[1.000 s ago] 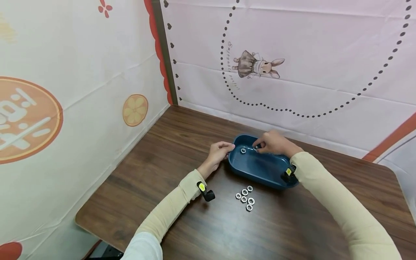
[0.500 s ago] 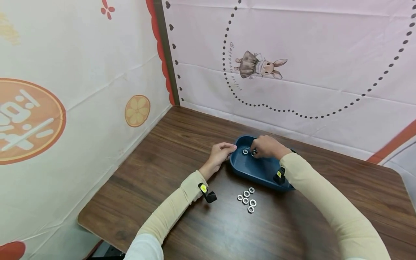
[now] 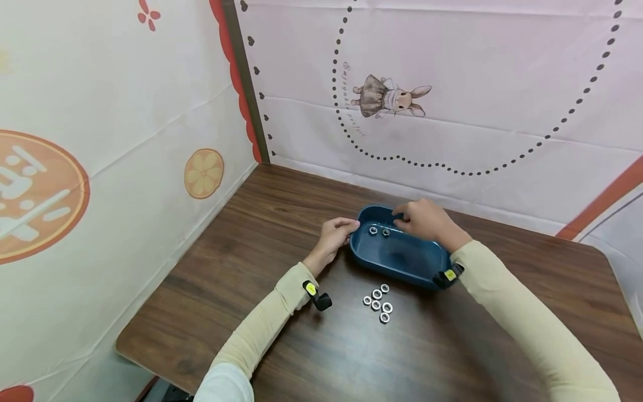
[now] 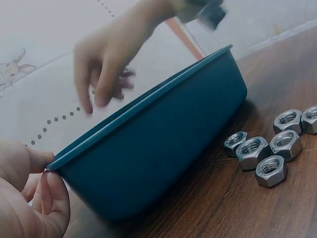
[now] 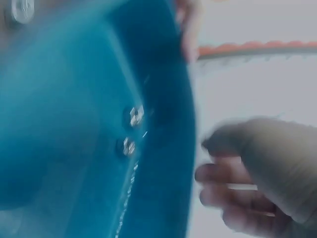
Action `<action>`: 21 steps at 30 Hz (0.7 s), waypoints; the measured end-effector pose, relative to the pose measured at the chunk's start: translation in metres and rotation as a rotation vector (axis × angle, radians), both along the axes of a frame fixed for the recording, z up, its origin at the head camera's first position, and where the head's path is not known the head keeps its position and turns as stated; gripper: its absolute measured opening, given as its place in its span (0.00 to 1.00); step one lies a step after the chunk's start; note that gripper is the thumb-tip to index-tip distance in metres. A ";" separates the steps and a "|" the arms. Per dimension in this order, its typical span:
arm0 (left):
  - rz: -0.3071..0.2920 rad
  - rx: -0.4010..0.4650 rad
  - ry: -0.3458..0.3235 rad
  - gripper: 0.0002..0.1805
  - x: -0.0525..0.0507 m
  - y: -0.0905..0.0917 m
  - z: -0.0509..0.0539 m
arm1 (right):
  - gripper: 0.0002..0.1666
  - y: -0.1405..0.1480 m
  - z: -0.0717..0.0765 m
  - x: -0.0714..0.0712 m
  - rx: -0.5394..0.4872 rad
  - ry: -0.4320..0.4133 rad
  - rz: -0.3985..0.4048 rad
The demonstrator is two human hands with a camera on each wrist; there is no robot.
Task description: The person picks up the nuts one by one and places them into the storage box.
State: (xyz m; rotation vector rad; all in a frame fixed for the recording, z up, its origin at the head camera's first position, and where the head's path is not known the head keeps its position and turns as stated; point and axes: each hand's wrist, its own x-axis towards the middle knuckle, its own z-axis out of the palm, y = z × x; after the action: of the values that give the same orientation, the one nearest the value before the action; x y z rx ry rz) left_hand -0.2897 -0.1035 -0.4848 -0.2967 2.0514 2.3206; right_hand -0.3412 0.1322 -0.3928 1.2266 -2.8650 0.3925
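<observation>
The left hand's grip (image 3: 334, 237) pinches the blue tray (image 3: 402, 257) at ten o'clock, near two nuts (image 3: 373, 230) inside that a tug there could slide, while the right hand's grip (image 3: 426, 218) hangs parted, seemingly empty, near twelve.

Left hand (image 3: 332, 237) pinching near mid-frame, left arm (image 3: 266, 312) slanting up from below; right hand (image 3: 427, 220) to its right, fingers (image 4: 105, 85) loosely bent, right arm (image 3: 527, 318) from lower right!

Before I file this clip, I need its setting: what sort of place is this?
Probably an indoor tabletop workspace for handling small parts: a wood-grain table with a creased, printed backdrop along two sides, and six hex nuts lying beside a blue tray.
</observation>
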 end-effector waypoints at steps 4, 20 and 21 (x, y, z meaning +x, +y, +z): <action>-0.003 0.016 0.006 0.14 0.000 0.000 0.000 | 0.13 0.013 0.005 0.039 -0.083 0.117 -0.104; -0.029 0.009 -0.006 0.15 0.002 -0.004 0.001 | 0.20 0.005 -0.058 0.196 -0.096 0.080 -0.312; -0.022 0.010 -0.010 0.14 0.003 -0.004 0.000 | 0.23 0.003 -0.063 0.201 -0.083 0.065 -0.322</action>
State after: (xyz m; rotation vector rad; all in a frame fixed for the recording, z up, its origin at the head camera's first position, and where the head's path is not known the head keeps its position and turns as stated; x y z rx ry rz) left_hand -0.2872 -0.1078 -0.4846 -0.2832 2.0274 2.3115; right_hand -0.1404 0.1352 -0.4562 0.7328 -2.8850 0.4465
